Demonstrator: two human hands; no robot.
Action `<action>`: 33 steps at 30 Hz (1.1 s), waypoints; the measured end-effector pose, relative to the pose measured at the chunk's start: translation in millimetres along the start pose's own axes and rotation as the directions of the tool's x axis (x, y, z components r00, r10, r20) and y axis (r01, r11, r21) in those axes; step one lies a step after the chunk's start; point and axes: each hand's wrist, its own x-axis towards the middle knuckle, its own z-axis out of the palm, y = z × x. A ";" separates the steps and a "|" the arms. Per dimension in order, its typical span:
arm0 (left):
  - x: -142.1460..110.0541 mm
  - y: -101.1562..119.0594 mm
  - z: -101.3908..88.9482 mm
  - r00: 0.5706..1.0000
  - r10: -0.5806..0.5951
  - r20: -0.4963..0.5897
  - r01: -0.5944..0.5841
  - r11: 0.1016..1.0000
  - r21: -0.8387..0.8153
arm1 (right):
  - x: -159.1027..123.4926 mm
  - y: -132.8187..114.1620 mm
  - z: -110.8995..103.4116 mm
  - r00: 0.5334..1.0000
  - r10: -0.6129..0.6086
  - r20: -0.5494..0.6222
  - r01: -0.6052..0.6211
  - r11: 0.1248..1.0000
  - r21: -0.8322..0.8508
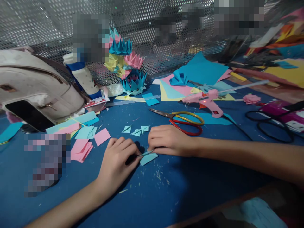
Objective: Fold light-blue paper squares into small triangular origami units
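A small light-blue paper piece (148, 158), partly folded up, lies on the blue table between my hands. My left hand (120, 160) pinches its left end between thumb and fingers. At its right end, my right hand (166, 140) presses with fingers held together, the fingertips partly hidden. Just beyond them lie three small folded light-blue paper pieces (136, 131). Pink paper squares (81, 150) are stacked to the left of my left hand, with a light-blue stack (85, 132) behind. Scissors (181, 120) with yellow and red handles rest behind my right hand.
A pink glue gun (205, 100) with a cord stands back right, near coloured sheets (199, 72). Folded-paper flowers (134, 83) stand by the perforated metal screen (152, 53). A phone (29, 114) leans on a pale bag (35, 79), beside a bottle (83, 76).
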 end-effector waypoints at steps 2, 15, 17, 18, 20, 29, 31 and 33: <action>-2.4 -0.1 -0.8 0.997 0.071 -0.004 -0.071 0.997 0.008 | -1.3 0.3 -2.6 0.996 -0.090 0.014 0.091 0.991 -0.096; -13.1 -3.9 -8.5 0.924 0.379 0.058 -0.377 0.925 -0.041 | -5.0 10.9 -3.6 0.939 -0.340 0.060 0.345 0.927 -0.146; -13.8 -3.2 -9.6 0.912 0.405 0.068 -0.404 0.914 -0.035 | -4.9 11.5 -5.0 0.937 -0.344 0.057 0.348 0.933 -0.094; -13.9 -2.8 -10.2 0.906 0.418 0.071 -0.417 0.908 -0.025 | -4.9 11.7 -5.7 0.937 -0.343 0.062 0.347 0.935 -0.073; -13.6 -1.9 -11.1 0.896 0.438 0.076 -0.439 0.898 0.002 | -5.0 12.1 -6.8 0.937 -0.341 0.078 0.346 0.937 -0.048; -9.5 -0.1 -13.0 0.887 0.455 0.081 -0.458 0.888 0.027 | -6.2 13.7 -6.1 0.938 -0.330 0.101 0.333 0.943 -0.016; -9.1 0.0 -13.4 0.889 0.449 0.086 -0.453 0.891 0.025 | -6.3 13.5 -5.8 0.940 -0.324 0.103 0.328 0.945 -0.016; -9.2 -0.2 -13.4 0.893 0.440 0.094 -0.444 0.896 0.018 | -6.3 13.3 -5.8 0.942 -0.319 0.108 0.323 0.946 -0.018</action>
